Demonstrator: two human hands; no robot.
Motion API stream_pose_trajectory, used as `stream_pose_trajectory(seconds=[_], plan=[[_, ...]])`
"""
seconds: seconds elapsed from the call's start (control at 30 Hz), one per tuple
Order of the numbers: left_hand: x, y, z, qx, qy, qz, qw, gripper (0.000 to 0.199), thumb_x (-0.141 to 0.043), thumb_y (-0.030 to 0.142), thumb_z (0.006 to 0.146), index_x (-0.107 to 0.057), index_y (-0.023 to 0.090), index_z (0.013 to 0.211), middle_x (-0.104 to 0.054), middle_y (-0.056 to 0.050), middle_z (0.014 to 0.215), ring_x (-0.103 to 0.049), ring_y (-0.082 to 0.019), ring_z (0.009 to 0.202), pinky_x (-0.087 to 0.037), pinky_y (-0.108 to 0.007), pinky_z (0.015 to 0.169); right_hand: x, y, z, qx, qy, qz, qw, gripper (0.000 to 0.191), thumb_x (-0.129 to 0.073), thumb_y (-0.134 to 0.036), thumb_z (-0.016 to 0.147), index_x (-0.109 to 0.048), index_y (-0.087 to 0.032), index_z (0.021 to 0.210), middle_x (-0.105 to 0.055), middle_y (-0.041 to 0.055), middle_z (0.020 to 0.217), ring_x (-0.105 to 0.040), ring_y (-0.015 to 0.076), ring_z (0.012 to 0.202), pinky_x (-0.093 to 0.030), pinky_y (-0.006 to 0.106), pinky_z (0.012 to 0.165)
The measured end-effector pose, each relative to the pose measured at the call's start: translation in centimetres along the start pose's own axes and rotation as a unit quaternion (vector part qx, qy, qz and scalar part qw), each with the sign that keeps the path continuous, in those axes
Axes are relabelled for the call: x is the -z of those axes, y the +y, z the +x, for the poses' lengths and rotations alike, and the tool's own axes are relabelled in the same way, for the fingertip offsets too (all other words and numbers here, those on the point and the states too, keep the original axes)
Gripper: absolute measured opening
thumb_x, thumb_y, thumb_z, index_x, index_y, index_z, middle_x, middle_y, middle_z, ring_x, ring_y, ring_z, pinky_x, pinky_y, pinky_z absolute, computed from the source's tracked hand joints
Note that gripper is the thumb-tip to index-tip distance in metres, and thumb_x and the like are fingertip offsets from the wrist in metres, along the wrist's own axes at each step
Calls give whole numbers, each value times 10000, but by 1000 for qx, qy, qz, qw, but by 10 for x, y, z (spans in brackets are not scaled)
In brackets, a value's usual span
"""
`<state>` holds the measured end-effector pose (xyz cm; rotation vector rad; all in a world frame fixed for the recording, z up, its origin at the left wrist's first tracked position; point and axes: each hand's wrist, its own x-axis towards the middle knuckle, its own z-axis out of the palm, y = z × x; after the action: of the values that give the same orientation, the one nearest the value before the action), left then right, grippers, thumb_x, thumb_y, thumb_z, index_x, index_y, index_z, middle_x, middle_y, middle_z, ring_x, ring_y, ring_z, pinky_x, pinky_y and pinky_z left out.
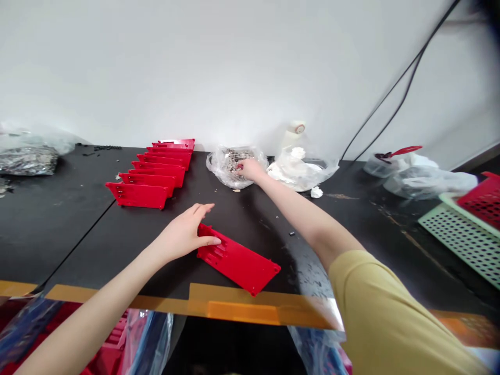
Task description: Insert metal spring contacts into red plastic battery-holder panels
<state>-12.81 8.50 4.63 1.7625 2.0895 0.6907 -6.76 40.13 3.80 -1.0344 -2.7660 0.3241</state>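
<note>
With our left hand [183,234] we grip the left end of a red panel [246,263], thumb on its face, near the front edge of the surface [125,234]. Our right hand [250,170] dips its fingers into the bag [217,174] of small parts [234,155]; we cannot tell whether they pinch any. More panels [146,196] stand in a row, back left.

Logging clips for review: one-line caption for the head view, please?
Left hand holds a red panel; right hand reaches into a bag of small parts.
</note>
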Motion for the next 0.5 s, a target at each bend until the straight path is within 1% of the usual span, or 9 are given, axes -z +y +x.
stream_pose_trajectory(seconds=[0.03, 0.07, 0.1, 0.13, 0.17, 0.23, 0.33, 0.43, 0.5], plan=[[0, -4, -6, 32, 7, 5, 999, 678, -719, 512, 782, -500, 190, 1337, -610, -105, 1271, -607, -287, 1124, -471, -367, 919, -4, 1, 5, 2, -5, 2, 1000, 246, -651, -361, 913, -656, -133, 1005, -660, 57, 1026, -621, 187, 984, -499, 407, 924], [-1, -7, -11, 59, -1, 3, 998, 547, -687, 508, 807, -561, 184, 1229, -655, -88, 1161, -630, -278, 1049, -471, -360, 876, -7, 2, 8, 5, -7, 7, 1000, 239, -652, -360, 913, -658, -132, 985, -661, 54, 1010, -622, 183, 973, -499, 402, 921], [-2, -9, -16, 78, -20, -9, 997, 412, -645, 503, 839, -602, 188, 1102, -680, -61, 1040, -643, -260, 964, -464, -346, 829, -10, 3, 11, 8, -7, 14, 1000, 227, -656, -353, 910, -657, -131, 957, -661, 49, 986, -622, 179, 957, -498, 396, 915], [-4, -11, -20, 90, -41, -33, 995, 325, -601, 497, 869, -613, 196, 991, -684, -34, 941, -643, -238, 886, -451, -328, 784, -12, 5, 12, 12, -4, 24, 1000, 213, -663, -341, 903, -654, -130, 928, -661, 42, 957, -621, 174, 935, -495, 387, 906], [-6, -12, -23, 96, -58, -61, 992, 294, -560, 493, 894, -605, 203, 912, -674, -12, 867, -631, -217, 823, -434, -312, 745, -13, 6, 13, 17, 2, 38, 999, 193, -672, -321, 892, -648, -130, 899, -660, 33, 926, -618, 169, 912, -490, 376, 895], [-11, -14, -27, 101, -63, -117, 986, 314, -493, 494, 927, -569, 206, 829, -638, 14, 790, -594, -184, 755, -403, -291, 710, -12, 9, 11, 22, 25, 73, 997, 149, -686, -274, 861, -636, -135, 841, -657, 24, 867, -607, 170, 865, -469, 344, 862], [-16, -14, -28, 94, -31, -180, 979, 346, -444, 508, 946, -508, 203, 797, -580, 28, 767, -539, -160, 743, -391, -279, 730, -6, 8, 1, 12, 83, 141, 986, 133, -677, -256, 832, -618, -142, 795, -652, 45, 836, -580, 190, 827, -429, 317, 800], [-18, -10, -26, 69, -4, -262, 963, 351, -418, 507, 958, -445, 203, 785, -512, 32, 769, -484, -144, 742, -402, -275, 755, 4, 4, -20, 3, 128, 222, 967, 156, -656, -287, 832, -614, -138, 812, -630, 58, 818, -549, 185, 782, -410, 311, 750], [-17, -5, -25, 50, 13, -288, 956, 360, -393, 499, 971, -420, 203, 767, -468, 23, 783, -456, -144, 754, -407, -279, 766, 12, -1, -42, 14, 129, 284, 950, 187, -659, -314, 828, -630, -136, 877, -593, 34, 757, -518, 158, 712, -406, 293, 691]])
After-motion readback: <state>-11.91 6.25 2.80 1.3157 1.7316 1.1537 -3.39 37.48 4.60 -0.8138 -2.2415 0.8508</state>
